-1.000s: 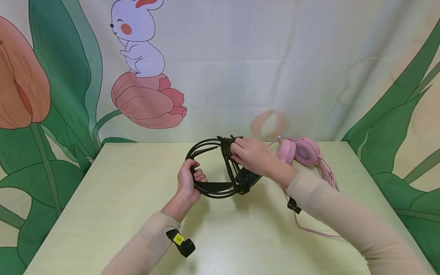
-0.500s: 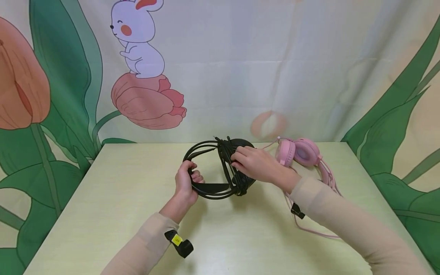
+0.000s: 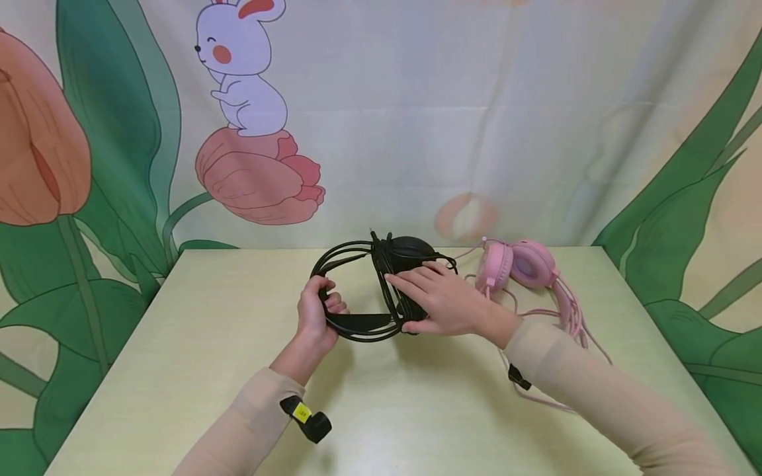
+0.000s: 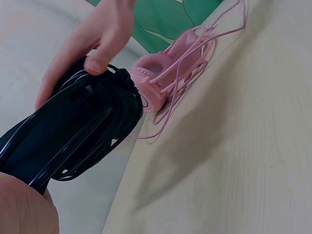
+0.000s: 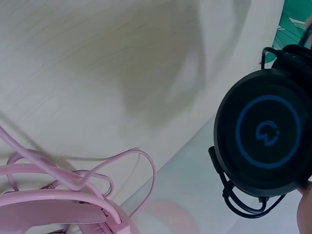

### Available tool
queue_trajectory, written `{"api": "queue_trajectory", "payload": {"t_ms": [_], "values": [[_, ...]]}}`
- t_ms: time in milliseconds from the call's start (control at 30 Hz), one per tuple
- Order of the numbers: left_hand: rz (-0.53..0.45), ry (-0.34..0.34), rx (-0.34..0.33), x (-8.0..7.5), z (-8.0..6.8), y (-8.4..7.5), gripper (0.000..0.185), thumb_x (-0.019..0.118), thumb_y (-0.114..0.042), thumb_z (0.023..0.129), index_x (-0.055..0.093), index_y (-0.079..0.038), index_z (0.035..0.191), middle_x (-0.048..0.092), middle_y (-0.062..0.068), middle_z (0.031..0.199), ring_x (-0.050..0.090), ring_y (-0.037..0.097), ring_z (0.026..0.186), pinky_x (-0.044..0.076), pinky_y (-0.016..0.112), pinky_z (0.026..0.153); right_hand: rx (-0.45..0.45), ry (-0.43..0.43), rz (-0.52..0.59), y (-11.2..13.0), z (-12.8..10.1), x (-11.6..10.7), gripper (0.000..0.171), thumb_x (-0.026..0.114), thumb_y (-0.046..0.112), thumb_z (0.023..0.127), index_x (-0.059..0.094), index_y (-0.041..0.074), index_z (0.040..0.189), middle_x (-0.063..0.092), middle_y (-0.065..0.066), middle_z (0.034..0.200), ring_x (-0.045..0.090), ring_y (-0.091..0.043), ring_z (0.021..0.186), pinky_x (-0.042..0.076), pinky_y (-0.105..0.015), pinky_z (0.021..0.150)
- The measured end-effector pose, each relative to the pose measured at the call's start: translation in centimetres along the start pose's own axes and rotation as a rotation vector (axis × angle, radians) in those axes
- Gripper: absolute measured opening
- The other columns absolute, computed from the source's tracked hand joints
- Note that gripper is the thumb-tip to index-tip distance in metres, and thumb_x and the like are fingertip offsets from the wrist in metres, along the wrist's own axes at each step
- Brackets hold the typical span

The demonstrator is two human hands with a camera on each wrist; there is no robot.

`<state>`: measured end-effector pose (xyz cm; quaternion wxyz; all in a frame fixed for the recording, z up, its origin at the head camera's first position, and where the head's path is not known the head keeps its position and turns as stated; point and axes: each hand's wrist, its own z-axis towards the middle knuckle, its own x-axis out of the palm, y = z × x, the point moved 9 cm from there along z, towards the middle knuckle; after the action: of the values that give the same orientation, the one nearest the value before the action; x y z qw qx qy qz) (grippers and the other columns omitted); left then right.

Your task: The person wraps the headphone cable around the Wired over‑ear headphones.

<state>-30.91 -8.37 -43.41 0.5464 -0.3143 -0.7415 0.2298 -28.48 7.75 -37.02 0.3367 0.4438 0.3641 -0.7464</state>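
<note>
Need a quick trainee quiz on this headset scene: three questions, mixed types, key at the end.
1. True or false: the pink headset rests on the table.
2. Multiple choice: in the right wrist view, what colour is the ring on the ear cup of the black headset? A red; B blue; C white.
3. Short answer: which hand grips the headband of the black headset?

Key: 1 true; 2 B; 3 the left hand.

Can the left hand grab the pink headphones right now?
Probably not easily: the left hand grips the black headphones, and those, with the right hand, are between it and the pink headphones.
</note>
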Motion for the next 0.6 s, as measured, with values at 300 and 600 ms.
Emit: {"api": "queue_trajectory", "payload": {"t_ms": [300, 600], "values": [[0.022, 0.032, -0.019, 0.5, -0.1, 0.1, 0.007, 0.039, -0.017, 0.083, 0.042, -0.014, 0.078, 0.026, -0.009, 0.048, 0.022, 0.003, 0.039, 0.020, 0.016, 0.041, -0.113, -0.018, -0.083, 1.0, -0.1, 0.2, 0.070, 0.044, 0.069, 0.081, 0.051, 0.016, 0.127, 0.058, -0.002, 0.101, 0.051, -0.023, 0.091, 0.041, -0.039, 0.086], [0.060, 0.077, -0.061, 0.8, 0.1, 0.2, 0.010, 0.037, -0.018, 0.085, 0.042, -0.014, 0.078, 0.027, -0.010, 0.046, 0.023, 0.002, 0.038, 0.019, 0.015, 0.038, -0.176, -0.078, -0.104, 1.5, -0.1, -0.1, 0.068, 0.042, 0.072, 0.079, 0.056, 0.015, 0.111, 0.056, -0.001, 0.095, 0.050, -0.020, 0.083, 0.040, -0.033, 0.073]]}}
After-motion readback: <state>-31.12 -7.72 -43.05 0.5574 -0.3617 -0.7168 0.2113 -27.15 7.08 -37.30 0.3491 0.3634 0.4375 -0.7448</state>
